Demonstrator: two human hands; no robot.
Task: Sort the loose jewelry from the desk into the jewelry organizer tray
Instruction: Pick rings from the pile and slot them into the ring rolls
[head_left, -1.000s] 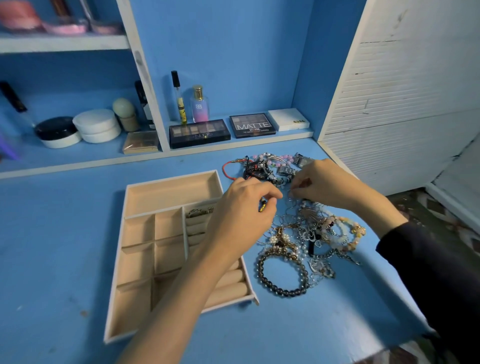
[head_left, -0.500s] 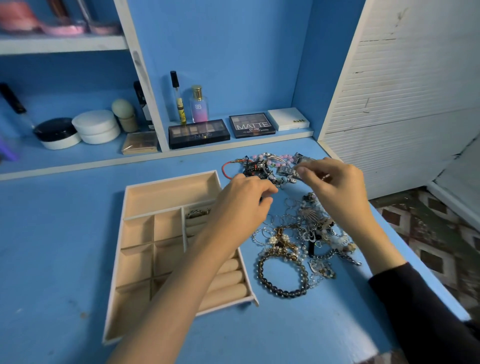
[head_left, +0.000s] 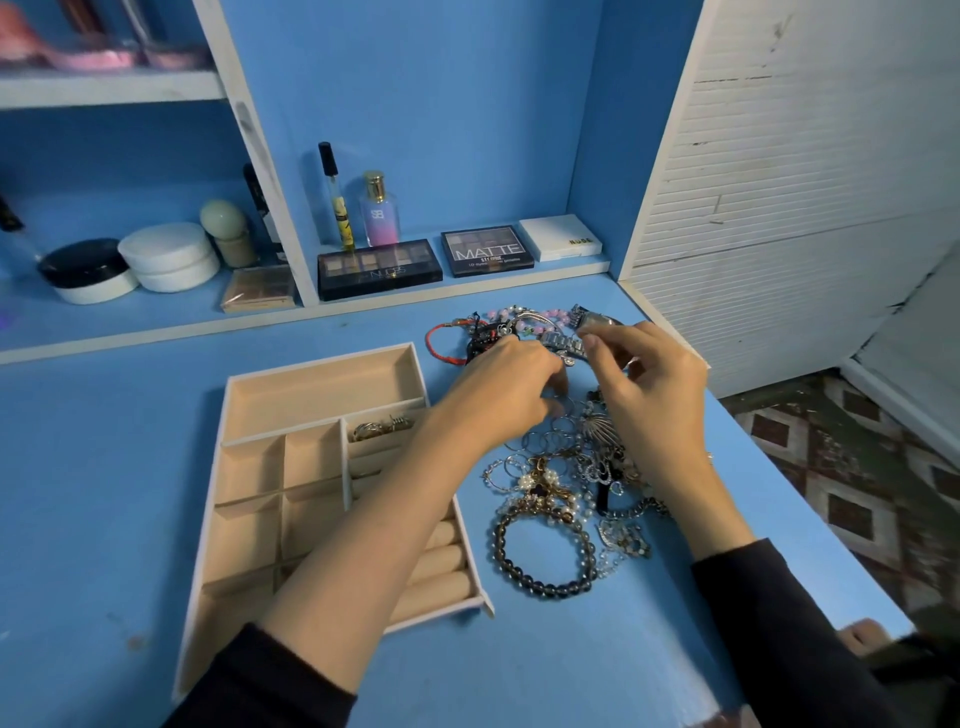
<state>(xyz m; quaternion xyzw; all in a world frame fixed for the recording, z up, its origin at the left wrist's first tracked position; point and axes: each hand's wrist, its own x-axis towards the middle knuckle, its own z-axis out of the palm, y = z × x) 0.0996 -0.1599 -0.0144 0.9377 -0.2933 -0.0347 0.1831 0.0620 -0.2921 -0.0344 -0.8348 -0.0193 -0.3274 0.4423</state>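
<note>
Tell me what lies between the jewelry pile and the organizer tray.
Nothing on the desk does: the jewelry pile lies beside the open tray. Only the left forearm crosses above its ring rolls.

We locate the organizer tray (head_left: 322, 361) on the desk (head_left: 104, 467), left of centre, with its long side running from the front edge toward the rear. A few rings (head_left: 382, 428) lie in a compartment on the tray's right side, behind the roll section. The jewelry pile (head_left: 571, 452) lies just right of the tray, near the desk's right edge. A beaded bracelet (head_left: 543, 590) forms the pile's front end; a cord bracelet (head_left: 441, 348) and a watch (head_left: 563, 340) lie at its rear. The left hand (head_left: 506, 389) and right hand (head_left: 644, 384) sit over the pile's rear half. Behind the desk's rear edge, a low shelf (head_left: 156, 317) carries two jars (head_left: 169, 256) at the left and two palettes (head_left: 379, 267) at the right, with a bottle (head_left: 380, 210) behind them.
</note>
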